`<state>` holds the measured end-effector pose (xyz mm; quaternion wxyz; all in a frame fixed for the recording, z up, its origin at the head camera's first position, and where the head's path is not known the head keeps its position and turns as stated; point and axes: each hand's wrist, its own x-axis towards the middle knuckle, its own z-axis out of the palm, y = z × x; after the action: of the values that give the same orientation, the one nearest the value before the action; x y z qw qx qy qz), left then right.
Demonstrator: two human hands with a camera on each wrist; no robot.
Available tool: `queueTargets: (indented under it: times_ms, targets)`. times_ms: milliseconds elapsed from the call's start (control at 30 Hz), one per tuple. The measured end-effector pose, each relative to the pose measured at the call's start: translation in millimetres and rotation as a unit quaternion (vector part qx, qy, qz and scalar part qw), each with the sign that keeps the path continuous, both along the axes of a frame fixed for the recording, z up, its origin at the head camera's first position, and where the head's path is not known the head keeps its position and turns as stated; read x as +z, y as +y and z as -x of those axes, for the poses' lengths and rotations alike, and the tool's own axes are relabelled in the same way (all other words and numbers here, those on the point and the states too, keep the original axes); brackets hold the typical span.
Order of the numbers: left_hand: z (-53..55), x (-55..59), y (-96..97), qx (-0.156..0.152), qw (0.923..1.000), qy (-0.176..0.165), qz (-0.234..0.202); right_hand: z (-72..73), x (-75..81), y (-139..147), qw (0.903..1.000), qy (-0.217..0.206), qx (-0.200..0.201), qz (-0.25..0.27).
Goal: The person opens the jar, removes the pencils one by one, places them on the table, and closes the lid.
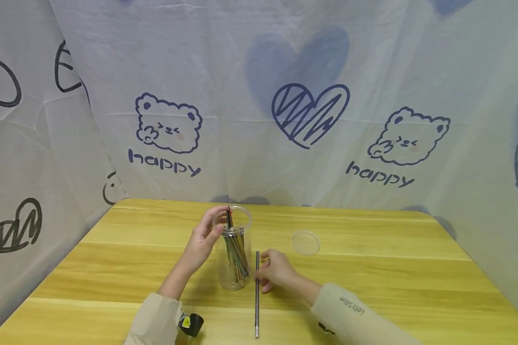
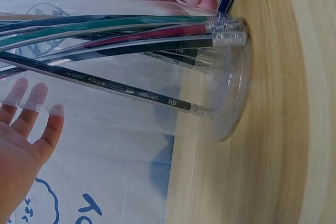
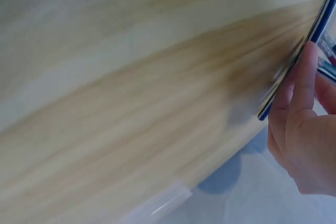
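A tall clear plastic tub (image 1: 222, 277) stands upright on the table, with several pencils (image 1: 236, 251) leaning inside it. In the left wrist view the pencils' eraser ends (image 2: 229, 39) are down at the tub's base. My left hand (image 1: 202, 241) holds the tub near its rim, thumb and fingers around the left side. Just right of the tub, my right hand (image 1: 278, 269) pinches a single dark blue pencil (image 1: 256, 306), whose eraser end points toward me. The right wrist view shows that pencil (image 3: 320, 22) low, close to the tabletop; whether it touches is hard to tell.
A clear round lid (image 1: 305, 242) lies flat on the wooden table (image 1: 393, 268), behind and right of my right hand. A white cloth (image 1: 241, 167) printed with bears and hearts hangs along the table's back edge. A black object (image 1: 192, 325) is at my left sleeve.
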<state>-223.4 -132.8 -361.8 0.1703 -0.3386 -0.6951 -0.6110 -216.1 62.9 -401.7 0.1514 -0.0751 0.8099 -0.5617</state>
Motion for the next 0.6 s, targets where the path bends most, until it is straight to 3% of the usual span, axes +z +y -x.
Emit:
queueTargets:
  times_ms: [367, 600]
  targets:
    - [-0.4, 0.2, -0.6, 0.003, 1.0000, -0.003, -0.003, 7.4, 14.3, 5, 0.9967, 0.078, -0.019, 0.011]
    - [-0.8, -0.9, -0.7, -0.001, 1.0000, -0.002, -0.004, 9.7, 24.3, 2, 0.9862, 0.161, -0.022, 0.031]
